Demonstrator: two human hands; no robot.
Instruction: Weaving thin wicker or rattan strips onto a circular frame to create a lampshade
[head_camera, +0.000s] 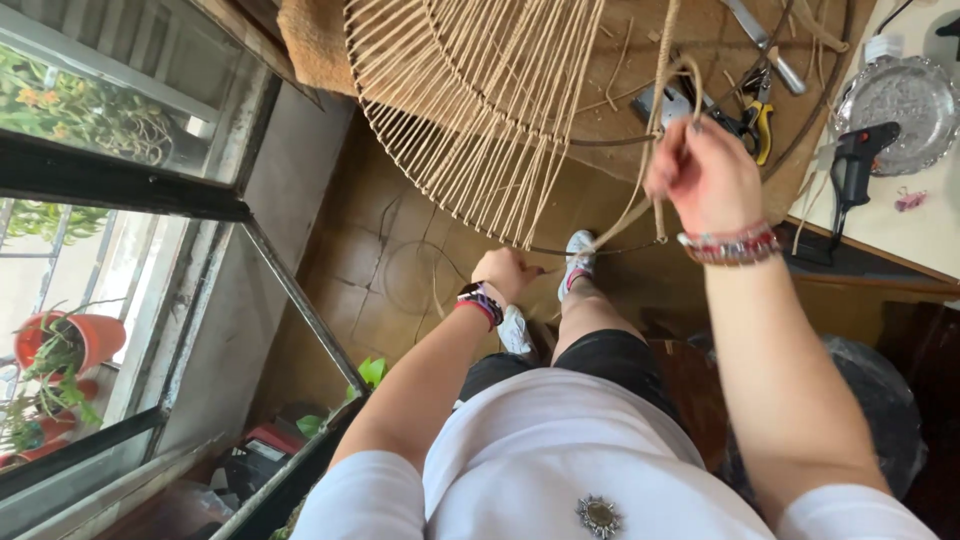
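Right hand: your right hand (705, 175) is closed on the cord (655, 110), pulling it up and away from the wire ring (560, 248); keep that pull even so the wrap lies flat.
Left hand: your left hand (507, 272) is shut in a fist at the low edge of the wire ring, seemingly pinching the cord there; hold that point firm so the ring cannot turn.
Cord: pale, flat, fibrous, running taut from the ring up through your right hand, with a loop above it.
Frame: the strung frame (470, 100) above the ring is a round fan of tight pale strands over thin dark wire.
Pliers: yellow-handled pliers (760, 125) lie beyond your right hand, on the brown mat.
Glue gun: a black glue gun (855, 165) rests on the white tabletop (920, 225), right of the ring.
Floor: brown tiles, glossy, under the ring.
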